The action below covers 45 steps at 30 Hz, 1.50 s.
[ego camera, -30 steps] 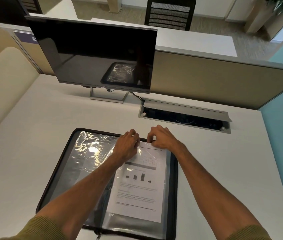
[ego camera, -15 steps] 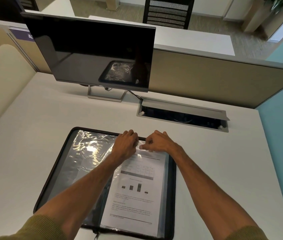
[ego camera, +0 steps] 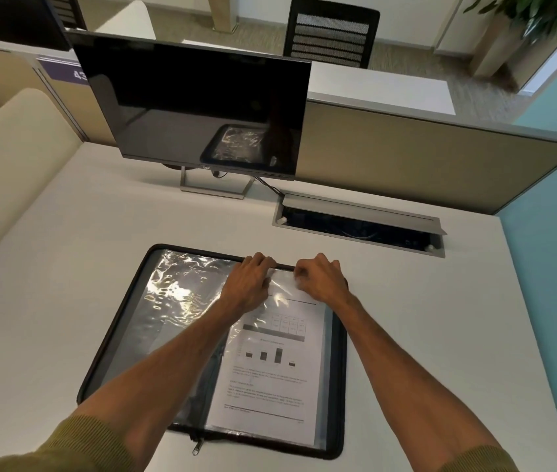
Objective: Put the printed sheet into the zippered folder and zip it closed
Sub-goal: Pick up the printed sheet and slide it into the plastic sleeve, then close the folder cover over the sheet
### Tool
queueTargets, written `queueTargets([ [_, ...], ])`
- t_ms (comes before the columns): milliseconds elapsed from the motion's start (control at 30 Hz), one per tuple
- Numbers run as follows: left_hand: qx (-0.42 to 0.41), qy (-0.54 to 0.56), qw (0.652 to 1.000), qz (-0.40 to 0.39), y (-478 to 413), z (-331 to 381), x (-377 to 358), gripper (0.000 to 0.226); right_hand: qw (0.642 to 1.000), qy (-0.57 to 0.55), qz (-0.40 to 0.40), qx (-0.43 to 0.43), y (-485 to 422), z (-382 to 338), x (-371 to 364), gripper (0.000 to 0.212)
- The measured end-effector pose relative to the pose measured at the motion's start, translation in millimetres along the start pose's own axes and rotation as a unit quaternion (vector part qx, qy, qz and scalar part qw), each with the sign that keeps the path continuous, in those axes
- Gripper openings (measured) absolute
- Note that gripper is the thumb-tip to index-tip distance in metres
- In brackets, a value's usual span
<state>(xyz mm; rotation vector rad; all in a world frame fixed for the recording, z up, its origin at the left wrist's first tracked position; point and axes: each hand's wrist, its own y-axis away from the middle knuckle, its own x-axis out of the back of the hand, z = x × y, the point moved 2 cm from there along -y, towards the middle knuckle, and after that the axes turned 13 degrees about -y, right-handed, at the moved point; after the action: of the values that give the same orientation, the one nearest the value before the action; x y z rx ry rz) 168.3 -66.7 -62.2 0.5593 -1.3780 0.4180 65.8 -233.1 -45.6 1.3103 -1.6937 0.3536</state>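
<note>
A black zippered folder (ego camera: 113, 335) lies open and flat on the desk, with shiny clear sleeves inside. The printed sheet (ego camera: 270, 376), with a table, a bar chart and text, lies on the folder's right half, partly under clear plastic. My left hand (ego camera: 248, 282) is curled over the top edge of the clear sleeve, at the sheet's top left. My right hand (ego camera: 319, 279) pinches the sheet's top edge, close to the folder's far rim. The zipper pull (ego camera: 197, 446) hangs at the near edge.
A dark monitor (ego camera: 195, 107) on a metal stand is behind the folder. An open cable tray (ego camera: 359, 223) is sunk into the desk at the back right. A beige partition (ego camera: 423, 158) closes the desk's far side, and a teal wall stands on the right.
Both hands have shifted a little farther away, up to the folder's far rim, taking the sheet's top edge with them. The sheet now lies straighter in the right half.
</note>
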Motion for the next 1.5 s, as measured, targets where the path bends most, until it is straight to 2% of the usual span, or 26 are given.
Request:
queueTargets([
  [267, 0.035, 0.013, 0.999, -0.008, 52.1, -18.3, 12.7, 0.046, 0.998, 0.017, 0.061, 0.001, 48.4, -23.6, -10.8, 0.046],
  [467, 0.087, 0.002, 0.996, -0.006, 105.2, -51.2, 9.2, 0.046, 0.996, -0.027, 0.085, 0.025, 72.7, -53.5, -42.6, 0.039],
  [567, 0.144, 0.013, 0.989, 0.018, 141.1, -84.5, 2.4, 0.044, 0.994, -0.051, 0.085, 0.035, 83.5, -77.4, -69.8, 0.034],
  [667, 0.240, 0.051, 0.968, 0.055, 178.0, -119.9, -2.2, 0.041, 0.994, -0.063, 0.079, 0.042, 93.4, -104.5, -97.0, 0.033],
  [767, 0.354, 0.093, 0.925, 0.104, 211.0, -144.7, -7.3, 0.047, 0.994, -0.059, 0.069, 0.057, 102.3, -129.8, -120.9, 0.033],
  [900, 0.442, 0.137, 0.882, 0.087, 236.2, -161.8, -15.5, 0.056, 0.996, -0.048, 0.049, 0.060, 107.7, -152.5, -141.5, 0.035],
  [1067, 0.448, 0.165, 0.878, 0.034, 243.0, -177.2, -17.7, 0.061, 0.998, -0.022, 0.012, 0.059, 109.7, -163.1, -155.6, 0.044],
  [1200, 0.451, 0.191, 0.870, 0.052, 240.5, -181.9, -8.3, 0.062, 0.998, -0.021, -0.005, 0.063, 112.8, -162.9, -159.9, 0.048],
  [1367, 0.455, 0.177, 0.867, 0.096, 242.1, -178.4, 21.3, 0.046, 0.996, -0.073, -0.014, 0.056, 119.3, -161.3, -152.1, 0.052],
  [1500, 0.431, 0.150, 0.884, 0.098, 239.3, -164.6, 50.2, 0.063, 0.988, -0.140, -0.027, 0.057, 125.5, -158.7, -142.7, 0.050],
])
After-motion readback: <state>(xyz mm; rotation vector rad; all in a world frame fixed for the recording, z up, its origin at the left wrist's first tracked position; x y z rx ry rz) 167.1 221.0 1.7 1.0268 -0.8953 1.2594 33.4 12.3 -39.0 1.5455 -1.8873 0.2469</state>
